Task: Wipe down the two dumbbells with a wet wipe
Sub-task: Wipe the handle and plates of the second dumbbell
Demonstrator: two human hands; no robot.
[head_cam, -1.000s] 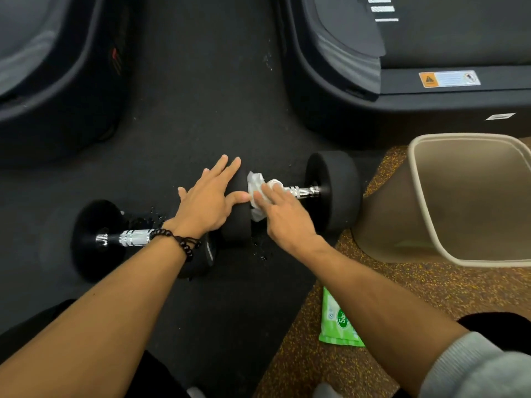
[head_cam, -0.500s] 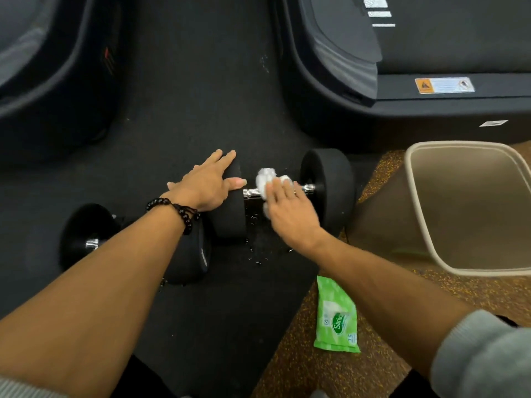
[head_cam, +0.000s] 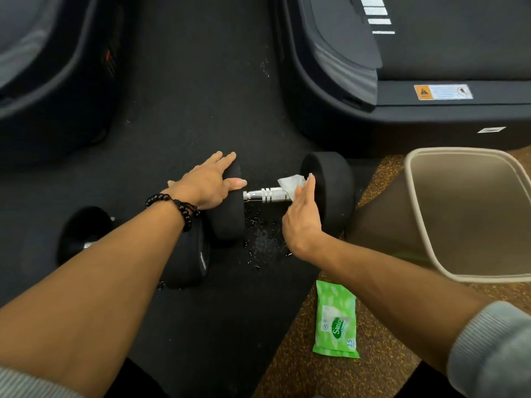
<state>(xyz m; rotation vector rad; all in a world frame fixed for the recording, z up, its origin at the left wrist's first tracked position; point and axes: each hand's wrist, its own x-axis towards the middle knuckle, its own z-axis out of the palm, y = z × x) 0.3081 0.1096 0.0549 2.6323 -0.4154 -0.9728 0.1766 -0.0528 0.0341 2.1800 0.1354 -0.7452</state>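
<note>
Two black dumbbells with chrome handles lie on the dark floor mat. The right dumbbell lies across the middle of the view. My left hand rests flat on top of its left weight, fingers spread. My right hand presses a white wet wipe against the right end of the chrome handle, next to the inner face of the right weight. The left dumbbell lies nearer me at the left, mostly hidden under my left forearm.
A beige waste bin stands just right of the dumbbell. A green wet-wipe pack lies on the speckled brown floor below my right arm. Water droplets dot the mat under the handle. Dark treadmill bases sit behind.
My right hand has slid the wipe along the handle from its left end to its right end. My left hand has stayed on the left weight.
</note>
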